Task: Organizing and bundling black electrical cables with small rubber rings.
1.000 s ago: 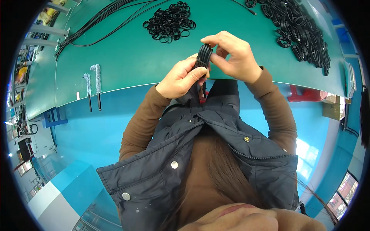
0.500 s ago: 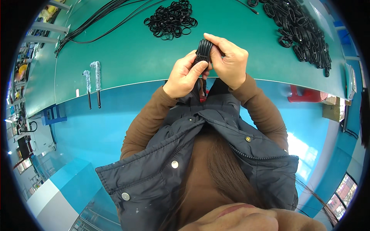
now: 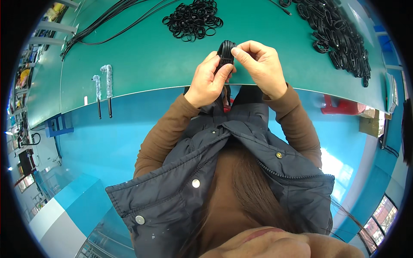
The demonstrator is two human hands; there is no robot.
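Green table point(image 3: 142, 64): long black cables point(image 3: 98, 29) run slantwise from its left part toward the far edge. Two rods wrapped in clear plastic point(image 3: 109, 79) at the near edge, toward the near left corner, dark ends jutting past it. Pile of small black rings point(image 3: 193, 19) farther in, about midway across. Left hand point(image 3: 206, 84) above the near edge, closed round the lower part of a black cable coil point(image 3: 227, 50), thumb across its front. Coil held up off the table, near the middle of that edge. Right hand point(image 3: 263, 66) at the coil's upper right side, fingers curled, thumb tip against it; cannot tell whether it grips. Coil looks light, springy, smooth, not fragile; loops would likely fan out if let loose. Best hold, I judge: round the gathered waist, strands pressed flat together. Loose cable end point(image 3: 283, 9) by the far edge; heap of coiled cables point(image 3: 340, 41) along the right side.
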